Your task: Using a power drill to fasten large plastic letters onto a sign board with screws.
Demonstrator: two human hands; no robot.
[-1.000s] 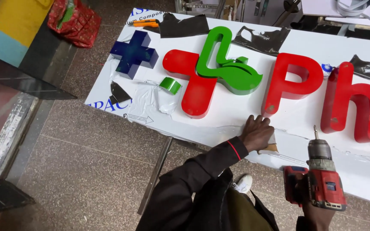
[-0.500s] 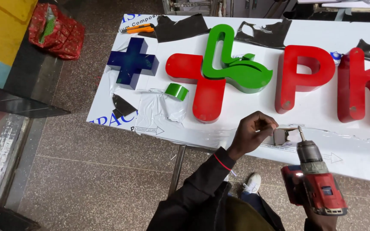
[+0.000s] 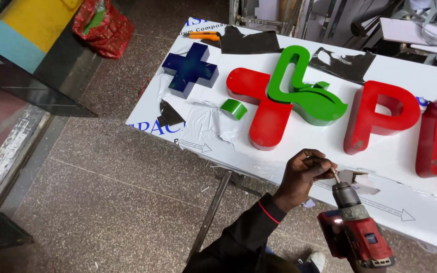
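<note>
Left hand (image 3: 307, 169) is pinching a screw at the drill (image 3: 356, 233) tip by the sign's (image 3: 304, 139) near edge; right hand unseen. The bit could be slipping onto fingers.

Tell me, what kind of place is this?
Probably a sign-making workshop. A big white sign panel lies flat with raised red letters and a blue cross on it, and a red cordless drill is at its edge.
</note>
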